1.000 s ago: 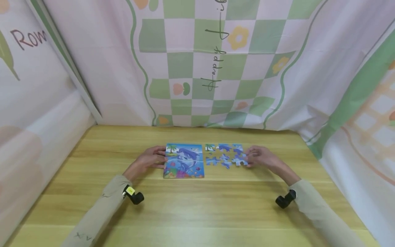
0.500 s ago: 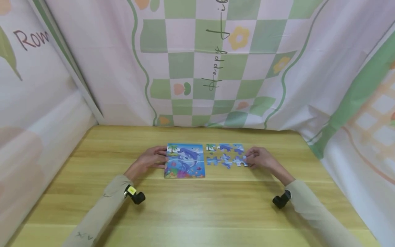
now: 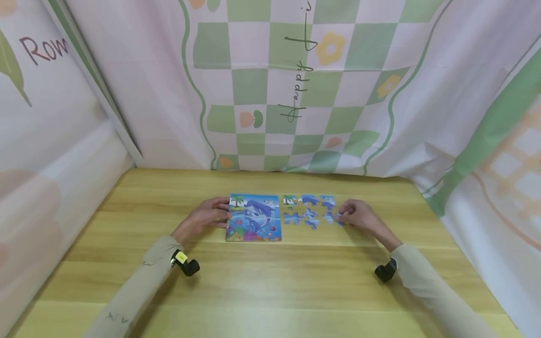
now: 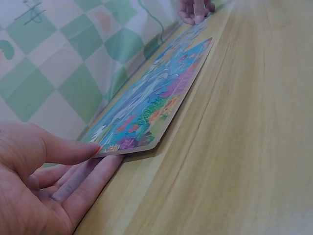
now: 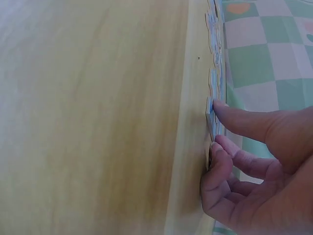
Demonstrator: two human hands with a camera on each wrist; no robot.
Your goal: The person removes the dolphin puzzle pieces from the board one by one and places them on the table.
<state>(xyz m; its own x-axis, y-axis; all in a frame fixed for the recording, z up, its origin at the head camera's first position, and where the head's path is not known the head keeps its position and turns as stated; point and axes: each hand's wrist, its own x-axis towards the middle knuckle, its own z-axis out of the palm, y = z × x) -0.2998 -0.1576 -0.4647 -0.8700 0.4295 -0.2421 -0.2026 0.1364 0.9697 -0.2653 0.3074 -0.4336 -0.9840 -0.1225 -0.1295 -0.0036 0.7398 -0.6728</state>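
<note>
Nearest the viewer, the beige left sleeve (image 3: pixel 135 287) and the beige right sleeve (image 3: pixel 437 287) extend over the pale, wood-grained counter (image 3: pixel 270 291). At the cuffs sit a black left wrist camera (image 3: pixel 188 266), which carries a yellow label (image 3: pixel 181 257), and a black right wrist camera (image 3: pixel 385 271).

Beyond the cuffs, the left hand (image 3: pixel 207 216) pinches the left edge of a thin, rectangular board (image 3: pixel 255 218) with a tan rim, printed with a purple dolphin, a palm tree and a blue sea. Its thumb lies on the printed face and its fingers below the edge, which appears slightly raised from the counter.

To the right, the right hand (image 3: pixel 359 217) holds a small blue jigsaw piece (image 5: pixel 210 110) in a pinching grip between thumb and fingers. The piece is tilted, just beside the right end of the lower row of loose pieces.

These flat, blue-and-purple loose jigsaw pieces (image 3: pixel 310 200) lie between the board and the right hand, in two rows; the far row includes a palm-tree fragment (image 3: pixel 289 200) nearest the board.

Behind the counter hangs a green-and-white checked cloth (image 3: pixel 291 87), lettered "Happy" and bearing a yellow flower (image 3: pixel 330 48).
</note>
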